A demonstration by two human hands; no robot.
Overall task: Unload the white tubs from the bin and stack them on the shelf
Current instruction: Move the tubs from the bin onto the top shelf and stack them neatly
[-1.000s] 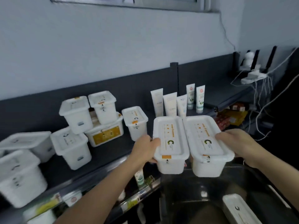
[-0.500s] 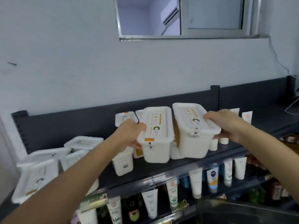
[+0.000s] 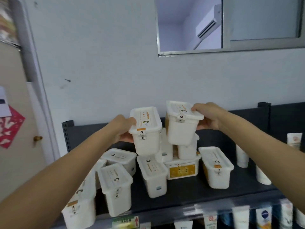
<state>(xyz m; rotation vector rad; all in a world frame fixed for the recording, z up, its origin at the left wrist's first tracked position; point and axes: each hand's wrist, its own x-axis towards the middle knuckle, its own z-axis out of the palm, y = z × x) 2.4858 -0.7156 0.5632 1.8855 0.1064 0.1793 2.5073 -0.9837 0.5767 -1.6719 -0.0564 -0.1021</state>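
My left hand grips a white lidded tub by its left side, held in the air above the dark shelf. Gripped by my right hand, a second white tub sits a little higher, its base over two tubs stacked on a yellow-labelled tub. Several more white tubs stand on the shelf: one under my left tub, one to the right, one at front left. The bin is out of view.
White cosmetic tubes stand at the shelf's right end, and more tubes hang on the row below. A door with a red paper cutting is at the left. A window sits in the wall above.
Both hands have lifted the two tubs higher and further over the shelf, above the stacked tubs. The view has tilted up and left; the bin no longer shows.
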